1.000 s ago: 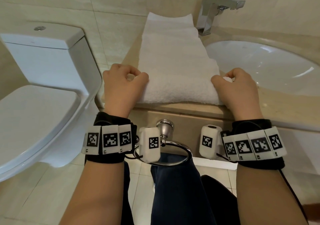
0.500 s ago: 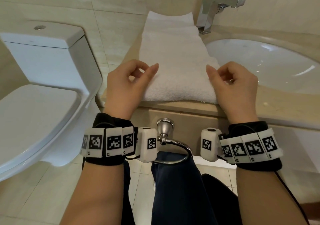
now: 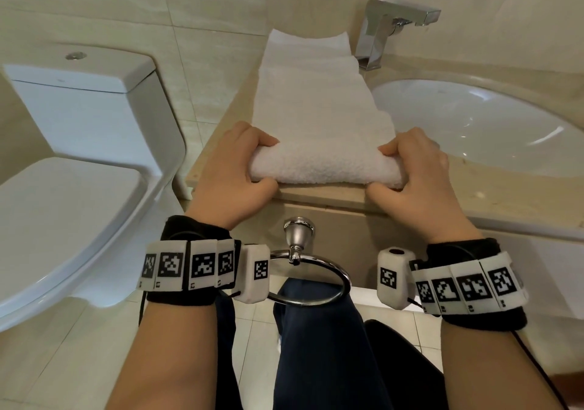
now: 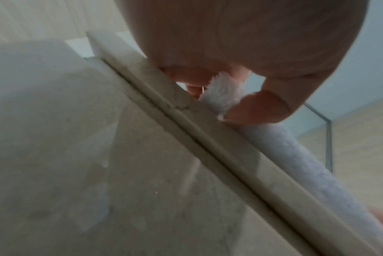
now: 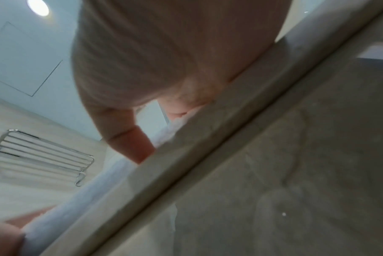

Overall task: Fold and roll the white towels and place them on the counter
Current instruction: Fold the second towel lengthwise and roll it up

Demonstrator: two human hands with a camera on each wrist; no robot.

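A long white towel (image 3: pixel 319 109) lies folded in a strip on the beige counter (image 3: pixel 316 193), running from the front edge back to the wall. Its near end is turned into a thick roll (image 3: pixel 322 167). My left hand (image 3: pixel 240 169) grips the roll's left end, fingers curled over the top and thumb underneath. My right hand (image 3: pixel 410 169) grips the right end the same way. In the left wrist view the thumb pinches the towel (image 4: pixel 225 97) at the counter edge (image 4: pixel 208 138). In the right wrist view the towel (image 5: pixel 93 195) runs along the counter edge, partly hidden.
A white sink basin (image 3: pixel 480 125) sits right of the towel, with a chrome faucet (image 3: pixel 388 27) behind it. A white toilet (image 3: pixel 72 163) stands to the left. A chrome towel ring (image 3: pixel 303 270) hangs below the counter front. A wall rack (image 5: pixel 43 155) shows in the right wrist view.
Half a second ago both hands were lifted off the towel with fingers loose. Now both have come down and grip the ends of the roll, which looks thicker.
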